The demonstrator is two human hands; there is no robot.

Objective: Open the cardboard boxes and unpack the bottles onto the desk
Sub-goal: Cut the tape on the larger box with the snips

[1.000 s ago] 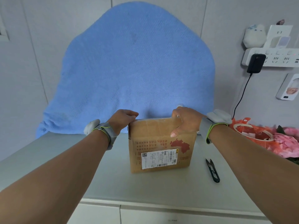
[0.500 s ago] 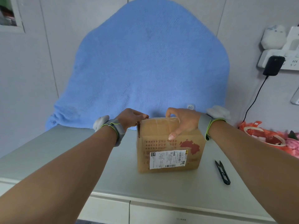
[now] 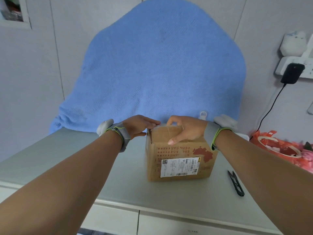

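Fingers of my right hand (image 3: 186,130) grasp the cardboard box (image 3: 179,160) by its top flap; my left hand (image 3: 139,126) touches its corner; whether those fingers grip, I cannot tell.

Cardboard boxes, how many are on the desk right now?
1. The brown cardboard box with a white label stands on the grey desk, the left hand and right hand at its top. More could sit outside the view.

1 cardboard box (image 3: 179,160) stands on the desk (image 3: 84,158), right of centre. The left hand (image 3: 137,126) holds its top left edge; the right hand (image 3: 186,129) grips its top from the right. Snips (image 3: 236,183) lie on the desk right of the box, apart from it. Behind the box a towel (image 3: 152,73) drapes down onto the desk's back edge. A bag (image 3: 279,146) sits at the far right, below a wall power strip (image 3: 284,62) holding 1 charger (image 3: 291,73).
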